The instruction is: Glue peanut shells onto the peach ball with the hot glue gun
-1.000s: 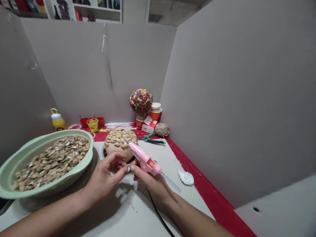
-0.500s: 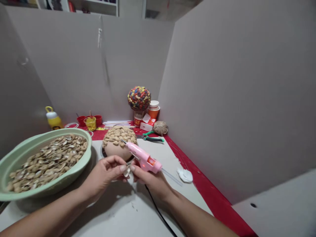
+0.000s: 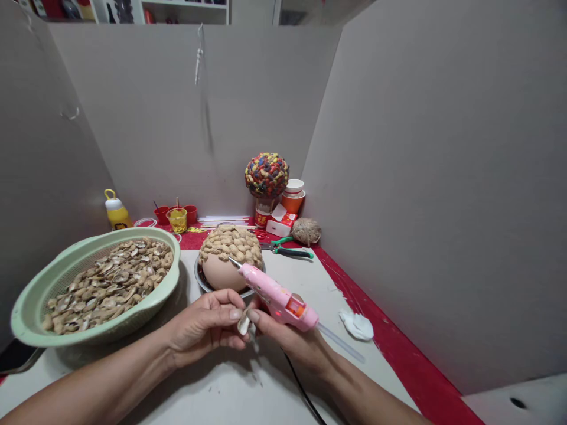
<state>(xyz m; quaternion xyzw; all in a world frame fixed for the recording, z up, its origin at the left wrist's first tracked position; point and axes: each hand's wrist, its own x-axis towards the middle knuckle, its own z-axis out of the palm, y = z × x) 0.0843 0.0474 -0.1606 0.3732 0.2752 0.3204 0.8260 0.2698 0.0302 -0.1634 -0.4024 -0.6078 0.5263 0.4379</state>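
Observation:
My left hand (image 3: 204, 328) pinches a small pale shell piece (image 3: 243, 323) between thumb and fingers, low over the white table. My right hand (image 3: 287, 336) is wrapped round a pink glue gun (image 3: 278, 296), and its forefinger touches the same shell piece. The gun's metal tip points up and left toward a tan ball (image 3: 230, 258) half covered with peanut shells, which rests in a metal dish (image 3: 200, 278) just behind my hands. A clear glue stick juts from the gun's back end. Its black cord (image 3: 303, 392) runs down toward me.
A pale green basket (image 3: 33, 304) full of shells stands at left. At the back are a yellow bottle (image 3: 116, 211), red and yellow cups (image 3: 178, 217), a multicoloured shell ball (image 3: 266, 175), paper cups (image 3: 293, 198), twine (image 3: 306, 231), green-handled pliers (image 3: 287, 250). White scrap (image 3: 357, 325) lies right. Grey partition boards enclose the table.
Both hands stayed together by the ball, drawing slightly nearer me. The gun's tip has dropped from the ball's shell rim to its bare side. The head camera has shifted a little.

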